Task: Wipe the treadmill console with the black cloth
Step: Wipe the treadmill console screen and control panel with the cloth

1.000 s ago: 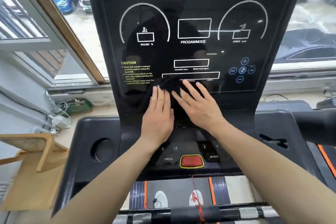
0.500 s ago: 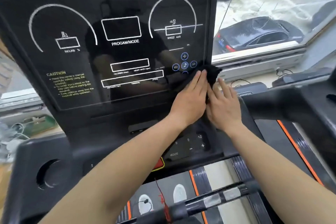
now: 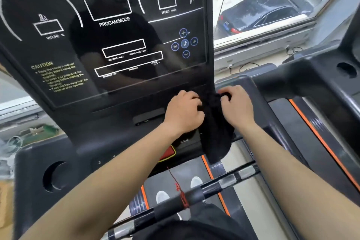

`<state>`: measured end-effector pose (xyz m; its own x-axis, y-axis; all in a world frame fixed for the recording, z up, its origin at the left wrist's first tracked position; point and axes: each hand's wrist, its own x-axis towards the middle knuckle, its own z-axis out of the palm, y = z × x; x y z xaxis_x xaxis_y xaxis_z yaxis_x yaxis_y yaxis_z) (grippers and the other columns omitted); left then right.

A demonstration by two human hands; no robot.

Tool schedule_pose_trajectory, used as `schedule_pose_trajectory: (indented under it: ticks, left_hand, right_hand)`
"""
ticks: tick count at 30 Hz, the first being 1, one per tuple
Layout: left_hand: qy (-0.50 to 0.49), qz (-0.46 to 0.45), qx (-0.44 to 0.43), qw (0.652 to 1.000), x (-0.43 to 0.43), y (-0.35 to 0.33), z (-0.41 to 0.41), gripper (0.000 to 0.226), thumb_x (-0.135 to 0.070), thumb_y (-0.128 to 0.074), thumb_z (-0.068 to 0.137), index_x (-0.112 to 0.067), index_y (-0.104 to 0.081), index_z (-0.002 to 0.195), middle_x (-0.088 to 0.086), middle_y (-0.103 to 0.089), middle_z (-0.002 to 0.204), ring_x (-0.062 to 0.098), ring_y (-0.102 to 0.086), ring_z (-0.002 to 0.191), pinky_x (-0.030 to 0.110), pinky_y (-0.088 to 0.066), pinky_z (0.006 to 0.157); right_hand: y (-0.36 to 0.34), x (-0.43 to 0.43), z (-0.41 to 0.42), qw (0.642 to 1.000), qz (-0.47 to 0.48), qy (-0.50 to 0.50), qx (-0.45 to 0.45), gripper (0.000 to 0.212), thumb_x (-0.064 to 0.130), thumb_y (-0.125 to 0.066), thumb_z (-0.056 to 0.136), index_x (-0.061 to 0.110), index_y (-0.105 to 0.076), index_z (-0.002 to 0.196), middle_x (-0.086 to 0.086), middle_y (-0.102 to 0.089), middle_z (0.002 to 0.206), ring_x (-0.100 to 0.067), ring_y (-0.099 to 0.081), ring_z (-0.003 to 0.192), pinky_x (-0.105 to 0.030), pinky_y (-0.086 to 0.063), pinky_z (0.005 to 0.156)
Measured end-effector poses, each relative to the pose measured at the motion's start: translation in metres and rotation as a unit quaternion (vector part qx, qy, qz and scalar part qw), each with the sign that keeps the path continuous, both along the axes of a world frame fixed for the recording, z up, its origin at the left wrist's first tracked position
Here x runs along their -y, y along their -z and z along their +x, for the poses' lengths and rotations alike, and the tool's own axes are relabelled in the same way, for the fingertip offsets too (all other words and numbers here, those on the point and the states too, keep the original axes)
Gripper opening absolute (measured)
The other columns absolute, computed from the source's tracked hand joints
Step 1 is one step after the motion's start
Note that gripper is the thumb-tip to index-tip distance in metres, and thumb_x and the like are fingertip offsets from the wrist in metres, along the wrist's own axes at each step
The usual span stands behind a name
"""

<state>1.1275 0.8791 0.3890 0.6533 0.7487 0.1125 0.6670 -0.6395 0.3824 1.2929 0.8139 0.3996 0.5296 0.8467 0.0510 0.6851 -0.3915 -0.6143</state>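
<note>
right now the black cloth (image 3: 215,128) hangs bunched at the lower right corner of the treadmill console (image 3: 109,45), just below its glass panel, its tail drooping over the button strip. left hand (image 3: 184,112) is curled tight on the cloth's left edge; right hand (image 3: 236,106) is curled on its top right, fingers folded into the fabric. below the console's buttons, a red stop button (image 3: 167,153) peeks past the left forearm, and the handlebar (image 3: 194,193) crosses lower still.
</note>
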Motion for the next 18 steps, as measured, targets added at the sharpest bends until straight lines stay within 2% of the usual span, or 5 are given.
schedule_pose_trajectory:
  ticks: [4, 8, 12, 15, 18]
  left_hand:
    - [-0.003, -0.044, -0.012, 0.999, 0.022, 0.025, -0.001, 0.046, -0.02, -0.056, 0.093, -0.007, -0.059, 0.137, 0.006, -0.049, 0.15, 0.023, -0.043, 0.139, 0.035, -0.035, 0.114]
    - [0.054, 0.026, -0.094, 0.994, 0.053, 0.05, 0.0, 0.053, -0.012, -0.038, 0.099, 0.003, -0.036, 0.15, 0.019, -0.029, 0.16, 0.028, -0.027, 0.149, 0.036, -0.021, 0.123]
    - [0.105, 0.022, -0.138, 0.985, 0.069, 0.056, -0.023, 0.049, -0.02, -0.044, 0.089, 0.0, -0.065, 0.128, 0.02, -0.06, 0.137, 0.027, -0.058, 0.128, 0.036, -0.046, 0.108]
    - [0.099, 0.053, -0.152, 0.982, 0.062, 0.061, -0.032, 0.052, -0.018, -0.039, 0.094, 0.006, -0.055, 0.137, 0.026, -0.048, 0.146, 0.034, -0.048, 0.137, 0.043, -0.041, 0.114]
    - [0.036, 0.059, -0.154, 0.986, 0.035, 0.05, -0.019, 0.057, -0.014, -0.031, 0.098, 0.001, -0.029, 0.153, 0.019, -0.019, 0.163, 0.028, -0.019, 0.152, 0.037, -0.017, 0.123]
  right_hand:
    - [0.051, 0.027, -0.001, 0.969, -0.083, -0.133, 0.191, 0.046, 0.026, -0.05, 0.094, 0.013, -0.059, 0.138, -0.019, -0.043, 0.153, -0.04, -0.038, 0.138, -0.052, -0.04, 0.109]
    - [0.081, 0.043, -0.016, 0.932, -0.167, -0.251, 0.2, 0.067, 0.038, -0.019, 0.1, 0.001, -0.027, 0.156, -0.018, -0.019, 0.165, -0.033, -0.021, 0.153, -0.049, -0.028, 0.121]
    - [0.088, 0.071, -0.034, 0.926, -0.151, -0.278, 0.207, 0.063, 0.037, -0.023, 0.103, 0.001, -0.029, 0.155, -0.017, -0.02, 0.165, -0.029, -0.022, 0.153, -0.046, -0.027, 0.122]
    - [0.09, 0.06, -0.035, 0.927, -0.127, -0.293, 0.198, 0.064, 0.038, -0.024, 0.104, 0.003, -0.022, 0.157, -0.015, -0.014, 0.167, -0.026, -0.014, 0.155, -0.045, -0.021, 0.124]
    - [0.085, 0.015, -0.029, 0.926, -0.131, -0.296, 0.195, 0.067, 0.042, -0.02, 0.105, 0.007, 0.001, 0.157, -0.013, 0.008, 0.167, -0.025, 0.005, 0.156, -0.042, -0.008, 0.127]
